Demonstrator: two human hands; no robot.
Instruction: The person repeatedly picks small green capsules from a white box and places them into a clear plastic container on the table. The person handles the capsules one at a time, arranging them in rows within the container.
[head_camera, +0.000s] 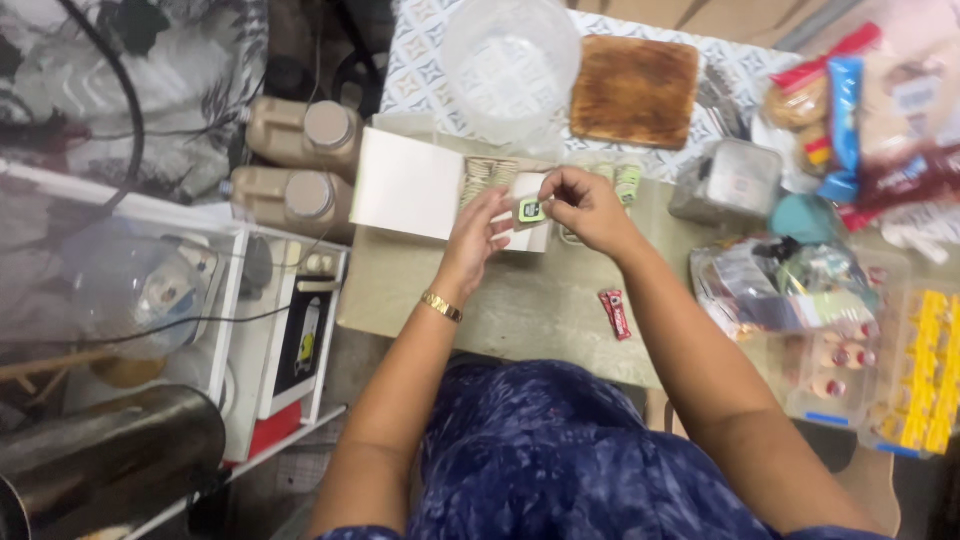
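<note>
Both hands are working one small green sachet (531, 210) over the middle of the bench (520, 310). Right hand (590, 208) is closed in a pinch on its upper right edge. Left hand (478, 235) has fingertips curled against its left side; thumb contact is hidden, so how firm that hold is can't be told. The sachet sits in the air just above a white open box (410, 185), touching only the fingers.

Risks as I read them:
- The sachet is tiny and held only by its edges. If the two hands pull unevenly, it likely slips and drops into the box or onto the bench.
- If it tears suddenly, contents could scatter over the box and the row of green packets (628, 182) just behind the right hand. Can't tell whether it holds powder, liquid or something solid.
- The clear plastic bowl (510, 65) sits near, beyond the hands, close to the far bench edge. A jerk forward could knock it.
- A red sachet (616, 313) lies loose beside the right forearm; a sweep of the arm would push it off the near edge.
- The right side is crowded: a clear lidded container (728, 180) and bagged snacks (780, 285). The elbow has little room there.
</note>
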